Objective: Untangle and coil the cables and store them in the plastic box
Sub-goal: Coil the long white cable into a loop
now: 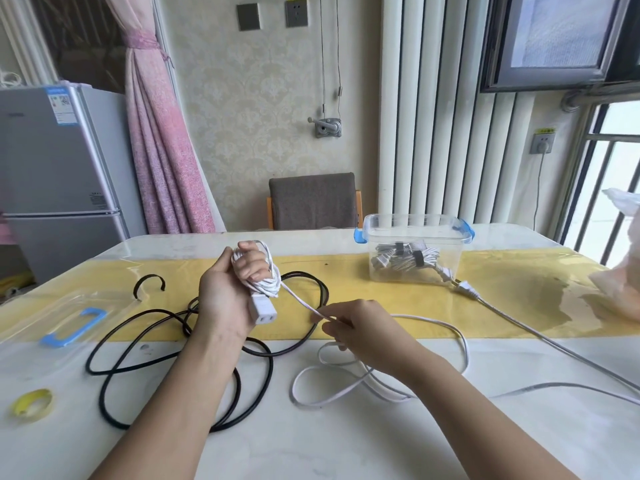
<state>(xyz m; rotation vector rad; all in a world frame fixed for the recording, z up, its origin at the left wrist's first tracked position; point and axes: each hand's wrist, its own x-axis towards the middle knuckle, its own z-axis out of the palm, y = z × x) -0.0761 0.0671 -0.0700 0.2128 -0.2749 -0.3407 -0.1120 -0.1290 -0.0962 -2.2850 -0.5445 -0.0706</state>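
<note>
White cable [273, 284]: several turns wound round the curled fingers of the left hand [225, 296], which is raised above the table [346, 445]. Its two-hole connector [262, 311] hangs at the wrist. From the coil one strand runs taut to the right hand [356, 325], thumb and forefinger pinched on it. The slack lies in loose loops on the table below. Black cable [166, 344] sprawls uncoiled under the left forearm. Plastic box [415, 237], lid off, stands far right on the yellow runner [519, 299], with strapped cable bundles inside. A grey plug [465, 289] lies just beside the box, possibly on a separate cable; unclear. Clear lid [69, 323] lies far left.
</note>
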